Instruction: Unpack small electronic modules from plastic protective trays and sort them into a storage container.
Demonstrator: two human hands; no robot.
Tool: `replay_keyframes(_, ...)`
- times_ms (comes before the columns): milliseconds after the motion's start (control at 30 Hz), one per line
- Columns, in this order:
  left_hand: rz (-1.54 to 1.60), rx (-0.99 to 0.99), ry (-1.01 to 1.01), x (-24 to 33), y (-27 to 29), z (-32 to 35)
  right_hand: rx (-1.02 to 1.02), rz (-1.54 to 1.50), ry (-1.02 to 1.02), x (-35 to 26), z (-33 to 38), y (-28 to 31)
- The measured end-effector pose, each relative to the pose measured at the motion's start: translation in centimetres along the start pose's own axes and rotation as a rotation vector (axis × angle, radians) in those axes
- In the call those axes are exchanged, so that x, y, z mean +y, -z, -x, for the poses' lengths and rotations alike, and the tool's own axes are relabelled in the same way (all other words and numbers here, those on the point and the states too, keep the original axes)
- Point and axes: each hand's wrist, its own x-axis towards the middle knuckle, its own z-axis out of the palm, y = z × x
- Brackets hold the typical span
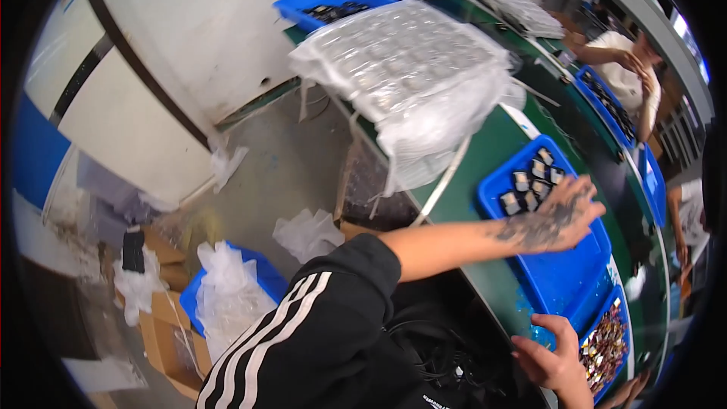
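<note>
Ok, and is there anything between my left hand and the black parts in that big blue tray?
Nothing visible is in the way. Your left hand is over the blue tray, right by the black parts, with no lid or wrap showing over them. I can't tell whether your fingertips touch any.

Smooth plastic tray [559,279], glossy plastic wrapping [424,60]
</note>
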Motion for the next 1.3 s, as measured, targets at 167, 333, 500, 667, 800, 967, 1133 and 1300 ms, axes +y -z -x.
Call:
replay_keyframes(167,0.320,0.427,0.240,4.6,13.4,17.4,-0.172,-0.114,0.166,-1.5,-6.8,-2.7)
replay_keyframes(333,-0.519,0.119,1.463,-1.8,12.9,53.8,-0.223,-0.053,0.271,-2.4,-13.7,-7.2)
replay_keyframes(500,-0.520,-0.243,1.789,-0.6,12.6,66.8,-0.148,0.127,0.352,0.7,-17.3,-12.9)
replay_keyframes(667,-0.521,-0.389,1.574,-8.3,11.7,65.2,-0.073,0.280,0.333,2.1,-15.9,-12.6)
replay_keyframes(800,-0.454,-0.479,1.738,-15.7,12.8,62.4,-0.057,0.314,0.361,2.1,-15.6,-12.9)
replay_keyframes(967,-0.169,-0.357,1.909,-19.2,14.7,60.4,-0.070,0.295,0.247,2.1,-15.9,-13.6)
replay_keyframes(1133,0.230,1.287,1.542,-14.2,18.1,62.5,-0.062,0.296,0.179,2.6,-15.2,-13.5)
replay_keyframes(1300,-1.227,0.754,1.252,3.9,29.1,63.2,-0.089,0.447,0.148,3.3,-14.4,-12.4)
